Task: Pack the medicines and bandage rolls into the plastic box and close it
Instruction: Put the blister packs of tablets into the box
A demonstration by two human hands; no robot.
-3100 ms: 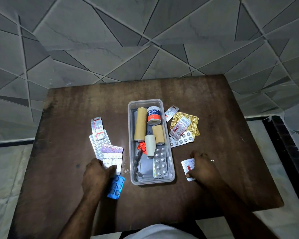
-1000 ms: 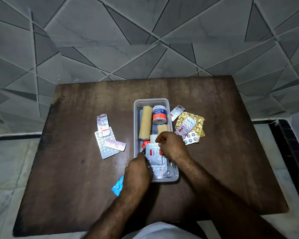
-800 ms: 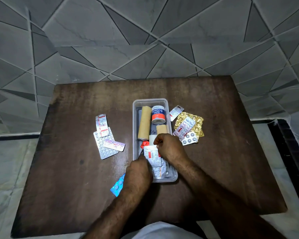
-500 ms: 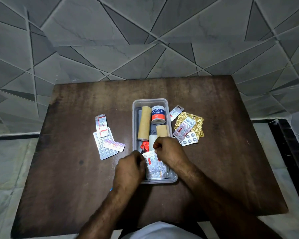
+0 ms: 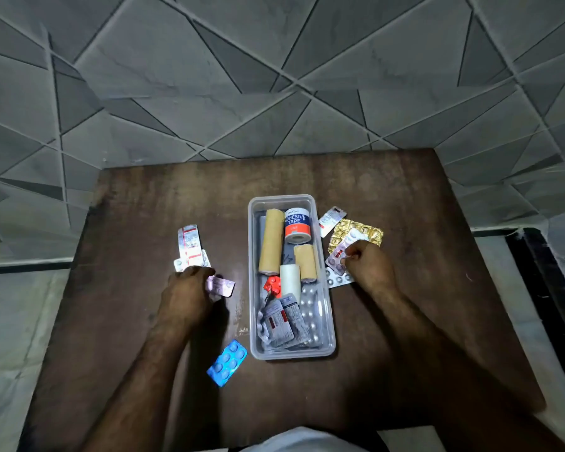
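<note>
With my left hand (image 5: 190, 290) curled over the pink strip (image 5: 222, 286) at nine o'clock of the plastic box (image 5: 252, 256) and my right hand (image 5: 369, 267) pinching a pale strip (image 5: 336, 259) at three, I'd lift both over the rim and lay them flat.

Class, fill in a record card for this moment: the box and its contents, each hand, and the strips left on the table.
box: uncovered
in box: tape roll, long tan roll, short tan roll, white roll, red strip, packed strips
left hand: pinches pink strip, left of box
right hand: pinches silver strip over gold strip, right of box
loose on table: blue strip, red-striped strip
</note>
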